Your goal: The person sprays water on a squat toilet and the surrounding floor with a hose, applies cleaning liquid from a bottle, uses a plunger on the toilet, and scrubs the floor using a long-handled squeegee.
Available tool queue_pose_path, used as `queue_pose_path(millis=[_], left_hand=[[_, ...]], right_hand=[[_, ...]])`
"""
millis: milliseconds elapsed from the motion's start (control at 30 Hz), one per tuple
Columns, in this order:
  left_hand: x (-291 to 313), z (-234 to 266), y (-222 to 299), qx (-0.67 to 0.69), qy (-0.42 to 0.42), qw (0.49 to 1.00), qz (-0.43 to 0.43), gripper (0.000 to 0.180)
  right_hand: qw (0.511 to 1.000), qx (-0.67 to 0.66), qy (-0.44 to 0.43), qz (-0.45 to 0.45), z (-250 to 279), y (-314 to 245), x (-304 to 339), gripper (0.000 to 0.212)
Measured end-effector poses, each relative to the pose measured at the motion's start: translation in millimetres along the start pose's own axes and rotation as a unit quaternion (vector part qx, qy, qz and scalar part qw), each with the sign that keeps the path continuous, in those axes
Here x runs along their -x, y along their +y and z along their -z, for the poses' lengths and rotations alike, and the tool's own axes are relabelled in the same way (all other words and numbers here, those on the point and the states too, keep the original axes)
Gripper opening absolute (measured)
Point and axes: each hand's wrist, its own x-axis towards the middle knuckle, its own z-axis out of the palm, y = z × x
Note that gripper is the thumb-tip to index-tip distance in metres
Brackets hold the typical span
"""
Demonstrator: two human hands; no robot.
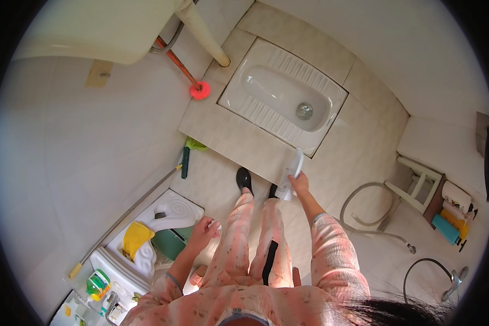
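My right hand (299, 185) is wrapped round a white squeeze bottle (286, 183) with a bent neck, of the toilet cleaner kind. The bottle is tilted, its neck pointing up toward the near right corner of the white squat toilet (266, 120). It appears above the edge of the raised tiled step, apart from the toilet bowl. Lower and to the left, my left hand (202, 232) is closed with a small white piece (215, 225) at its fingertips. That piece looks like a cap, but its kind is unclear.
A red-headed plunger (200, 91) stands left of the toilet. A long-handled green floor brush (186, 162) leans by the step. At lower left is a washbasin (182, 205) with a yellow cloth (138, 239). A grey hose (357, 228) lies right, near a small rack (418, 186).
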Motion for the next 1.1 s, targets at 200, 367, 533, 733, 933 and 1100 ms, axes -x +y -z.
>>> queue_pose_path(millis=[200,367,533,733,933,1100], left_hand=[[4,0,8,-0.010,-0.002,0.999,0.031,0.022],[7,4,4,-0.002,0.004,0.999,0.047,0.022],[7,-4,0,-0.003,0.001,0.999,0.051,0.024],[2,-22,3,-0.009,-0.021,0.999,0.049,0.026],[-2,-42,14,-0.028,-0.044,0.997,0.061,0.023],[0,-57,26,-0.070,-0.045,0.995,0.062,0.020]], right_hand=[[0.987,-0.073,-0.093,0.106,-116,-104,31,0.041],[0.986,-0.050,-0.148,0.067,-160,-145,52,0.042],[0.991,-0.061,-0.114,-0.037,-147,-89,41,0.043],[0.984,-0.073,-0.003,-0.165,-52,53,12,0.038],[0.964,-0.074,0.151,-0.206,86,166,-11,0.039],[0.970,0.013,0.236,-0.050,160,137,-12,0.036]])
